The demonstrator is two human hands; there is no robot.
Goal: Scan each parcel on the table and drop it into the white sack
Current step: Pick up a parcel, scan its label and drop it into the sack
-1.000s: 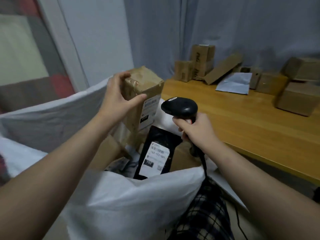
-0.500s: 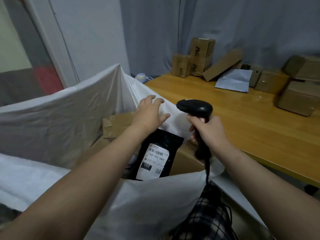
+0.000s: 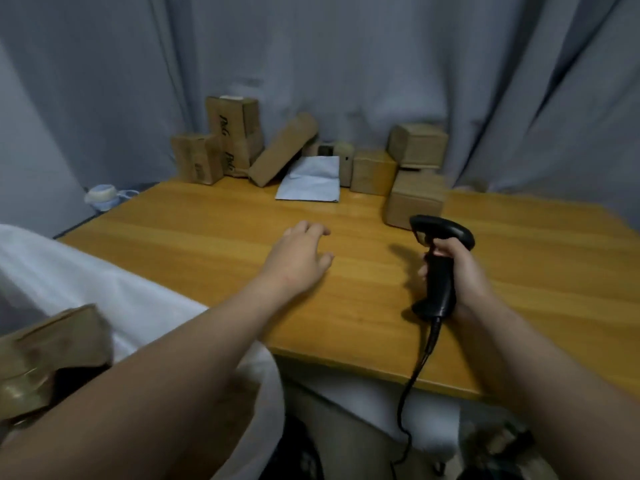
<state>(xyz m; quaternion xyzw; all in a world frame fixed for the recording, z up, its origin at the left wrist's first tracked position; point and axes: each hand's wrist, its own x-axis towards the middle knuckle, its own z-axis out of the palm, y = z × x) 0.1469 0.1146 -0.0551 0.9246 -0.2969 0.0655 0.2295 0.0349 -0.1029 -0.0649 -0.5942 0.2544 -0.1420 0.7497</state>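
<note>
The left hand [image 3: 298, 261] reaches out palm down over the wooden table [image 3: 207, 237], fingers loosely spread and holding nothing; whether it touches the wood cannot be told. The right hand [image 3: 465, 271] is curled round the grip of a black barcode scanner [image 3: 441, 282], held upright above the table with its head pointing left; its cable [image 3: 412, 379] hangs down past the table's near edge.

The parcels lie along the far edge against a grey curtain [image 3: 346, 64], well beyond the left hand; straight ahead of its fingers lies a pale flat mailer [image 3: 310, 180]. To the left of the mailer a long box [image 3: 282, 150] leans against a tall lettered box [image 3: 235, 133], with a small box [image 3: 197, 157] beside that. To the right stand a squat box [image 3: 372, 171] and a stack of two, the upper box [image 3: 417, 145] over the lower box [image 3: 414, 199]; the lower one sits just behind the scanner's head, the nearest parcel to the right hand.

The white sack [image 3: 104, 282] stands at the table's left end, under the left forearm; a taped cardboard parcel [image 3: 48, 348] shows at the lower left, by the sack.
</note>
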